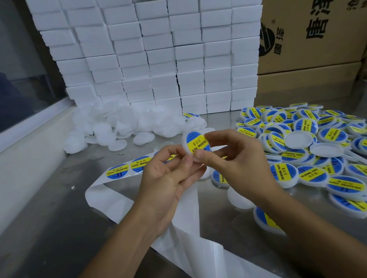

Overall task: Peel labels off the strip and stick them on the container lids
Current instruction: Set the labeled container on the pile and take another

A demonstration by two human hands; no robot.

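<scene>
- Blue and yellow on white: we hold one round lid (196,145) up above the steel worktop (50,222), tilted on edge, its label (196,143) facing us.
- Our left hand (171,176) comes in from below, forearm slanting up from the lower left, fingers curled with thumb and forefinger pinching the lid's lower left rim.
- Our right hand (232,156) reaches in from the lower right, fingers curled, thumb pressed on the lid's lower edge and forefinger on its upper right rim.
- Beneath our hands the label strip (126,168) lies on the worktop, printed labels on its left stretch, bare backing looping toward us.
- Labelled lids (316,146) lie heaped to the right.
- Plain white lids (119,130) are piled at the back, against stacked white boxes (152,51).
</scene>
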